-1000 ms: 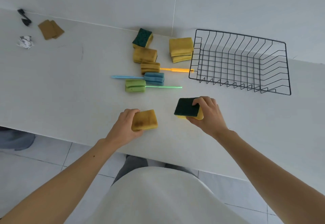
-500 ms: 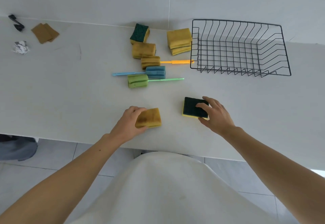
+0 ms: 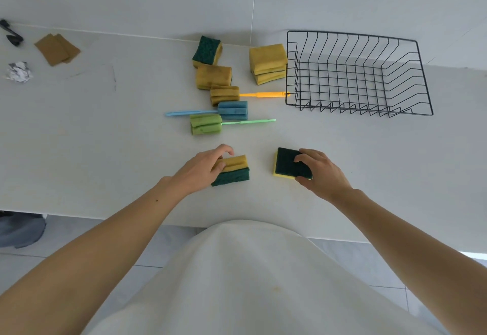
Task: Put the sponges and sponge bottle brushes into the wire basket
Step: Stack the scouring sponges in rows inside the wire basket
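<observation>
My left hand point(image 3: 201, 168) grips a yellow sponge point(image 3: 233, 170) tipped on its edge, its green scrub face turned toward me. My right hand point(image 3: 320, 174) rests on a second sponge point(image 3: 286, 162) lying green side up, fingers curled over its right end. The black wire basket point(image 3: 421, 82) stands at the back right with nothing in it. Left of it are a stack of yellow sponges point(image 3: 268, 63), a brownish sponge point(image 3: 213, 77) and a green-topped sponge point(image 3: 207, 50). Three bottle brushes lie in a row: orange point(image 3: 225, 94), blue point(image 3: 233, 110), green point(image 3: 206, 123).
On the white counter point(image 3: 105, 129), far left, lie brown pads point(image 3: 56, 49), a crumpled foil ball point(image 3: 19, 72) and a black clip point(image 3: 10, 35). The counter's front edge runs just below my wrists. A tiled wall rises behind the basket.
My left hand has tipped its sponge from flat up onto its edge, showing the green face. My right hand has closed further over the green-topped sponge, which stays on the counter.
</observation>
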